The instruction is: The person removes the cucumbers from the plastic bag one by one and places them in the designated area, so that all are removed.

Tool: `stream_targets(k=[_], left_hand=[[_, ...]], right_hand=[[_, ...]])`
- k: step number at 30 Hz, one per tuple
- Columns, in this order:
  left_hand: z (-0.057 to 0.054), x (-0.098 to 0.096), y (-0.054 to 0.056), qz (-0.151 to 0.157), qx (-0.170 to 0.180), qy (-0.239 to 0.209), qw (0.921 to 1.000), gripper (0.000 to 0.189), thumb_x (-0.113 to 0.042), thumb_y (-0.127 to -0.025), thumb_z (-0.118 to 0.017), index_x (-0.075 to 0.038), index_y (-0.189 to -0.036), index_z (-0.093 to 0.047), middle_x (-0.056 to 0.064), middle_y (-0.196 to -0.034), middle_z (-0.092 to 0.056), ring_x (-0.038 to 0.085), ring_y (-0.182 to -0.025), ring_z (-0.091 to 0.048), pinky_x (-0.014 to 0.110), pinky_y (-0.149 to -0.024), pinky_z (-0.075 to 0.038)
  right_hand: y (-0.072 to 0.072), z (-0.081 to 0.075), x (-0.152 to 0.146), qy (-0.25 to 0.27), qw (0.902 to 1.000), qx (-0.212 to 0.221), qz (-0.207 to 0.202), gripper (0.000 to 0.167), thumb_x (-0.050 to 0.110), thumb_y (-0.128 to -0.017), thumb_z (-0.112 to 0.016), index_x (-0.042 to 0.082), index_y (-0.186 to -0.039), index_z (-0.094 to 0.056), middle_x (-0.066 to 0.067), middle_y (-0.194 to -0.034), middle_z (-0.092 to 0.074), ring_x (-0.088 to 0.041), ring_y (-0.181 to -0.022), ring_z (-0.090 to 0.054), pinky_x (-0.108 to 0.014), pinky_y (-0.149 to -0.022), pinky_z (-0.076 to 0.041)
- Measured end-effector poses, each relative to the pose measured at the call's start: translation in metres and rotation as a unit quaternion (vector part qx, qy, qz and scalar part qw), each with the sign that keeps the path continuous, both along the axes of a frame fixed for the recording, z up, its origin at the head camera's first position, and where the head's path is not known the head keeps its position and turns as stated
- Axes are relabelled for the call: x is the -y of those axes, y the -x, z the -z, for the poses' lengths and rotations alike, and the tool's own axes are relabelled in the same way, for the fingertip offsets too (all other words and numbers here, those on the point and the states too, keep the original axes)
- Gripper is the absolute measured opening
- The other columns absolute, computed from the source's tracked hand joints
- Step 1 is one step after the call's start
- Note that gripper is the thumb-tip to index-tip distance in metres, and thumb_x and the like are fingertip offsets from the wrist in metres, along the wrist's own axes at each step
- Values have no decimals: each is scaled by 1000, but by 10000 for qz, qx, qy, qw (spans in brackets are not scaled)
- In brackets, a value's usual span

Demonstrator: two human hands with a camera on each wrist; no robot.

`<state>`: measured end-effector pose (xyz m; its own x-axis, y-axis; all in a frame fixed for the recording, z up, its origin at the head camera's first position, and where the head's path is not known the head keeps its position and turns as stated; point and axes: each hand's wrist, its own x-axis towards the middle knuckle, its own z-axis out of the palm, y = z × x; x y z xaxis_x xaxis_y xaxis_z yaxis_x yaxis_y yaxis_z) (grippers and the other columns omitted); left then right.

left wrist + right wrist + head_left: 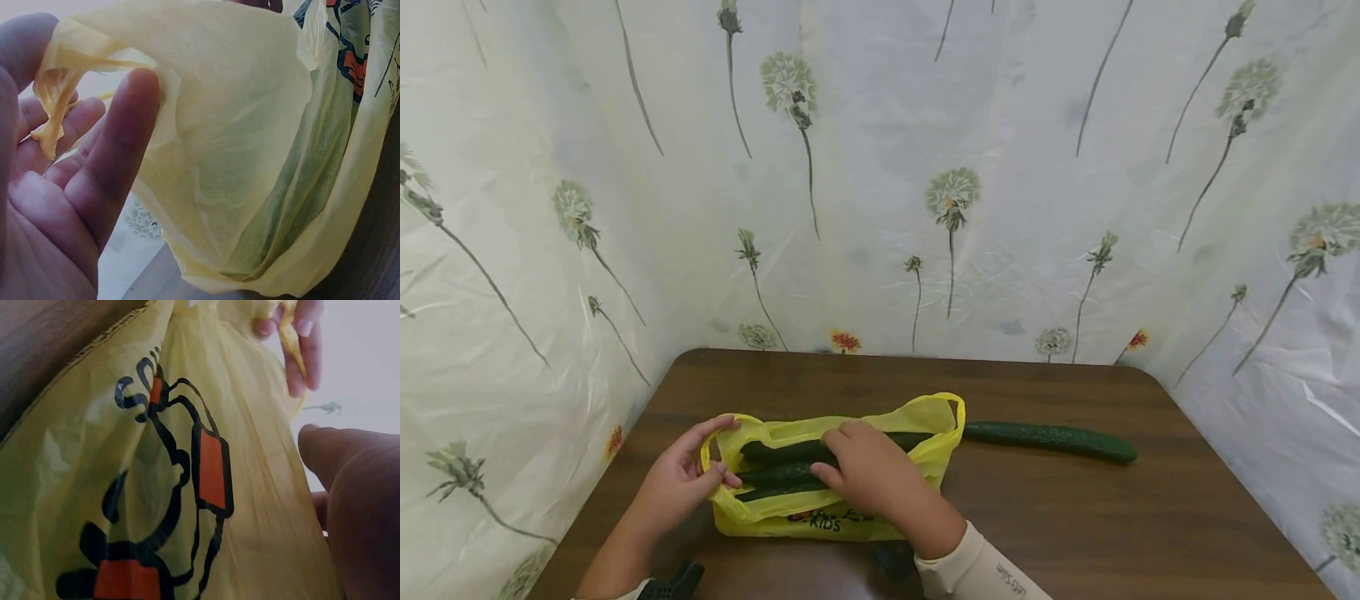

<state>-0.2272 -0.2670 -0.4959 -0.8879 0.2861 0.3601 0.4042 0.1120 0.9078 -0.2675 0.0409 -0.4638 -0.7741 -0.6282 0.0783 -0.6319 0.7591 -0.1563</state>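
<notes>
Holding bag [756,527], left hand [681,477] half-curled; right hand [876,471] perhaps gripping cucumber [778,476].

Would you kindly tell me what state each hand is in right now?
Left hand: holding the yellow plastic bag by one handle.
Right hand: at the cucumbers inside; whether it holds one cannot be told.

The dark brown wood-grain table [1150,533] bears a yellow plastic bag [767,518] — and, to its right, a green cucumber [1052,440].
</notes>
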Motion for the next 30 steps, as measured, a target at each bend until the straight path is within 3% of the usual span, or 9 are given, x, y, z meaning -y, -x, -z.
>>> stream_targets(k=[5, 10, 24, 30], left_hand=[[-1, -1, 0, -15, -27, -9, 10000, 58, 17, -98, -53, 6, -153, -39, -10, -148, -51, 18, -81, -77, 25, -43, -46], [-1, -1, 1, -13, -55, -22, 10000, 59, 18, -98, -54, 5, -153, -40, -10, -149, -51, 19, -81, -77, 27, -45, -51], [-1, -1, 1, -29, -48, 89, 9999, 59, 16, -98, -55, 3, -154, -41, -9, -147, -51, 20, -80, -77, 23, -46, -51], [0, -1, 1, -10, 13, 82, 10000, 60, 16, -99, -55, 2, -155, -40, -8, -148, -50, 22, -81, -77, 28, -47, -53]], right_hand=[[1, 4, 3, -20, 10000, 28, 9, 58, 55, -106, -52, 14, -146, -59, -4, -147, -60, -24, -139, -55, -45, -113, -50], [6, 9, 4, -76, 9998, -120, 140, 63, 57, -105, -53, 14, -151, -54, -5, -153, -54, -25, -144, -50, -47, -118, -45], [21, 25, 12, -398, 9972, -146, 621, 61, 66, -100, -55, 23, -143, -59, -3, -144, -57, -29, -136, -52, -54, -112, -46], [23, 32, 14, -561, 9959, -75, 710, 67, 72, -97, -52, 27, -146, -56, -3, -136, -54, -27, -127, -51, -53, -104, -46]])
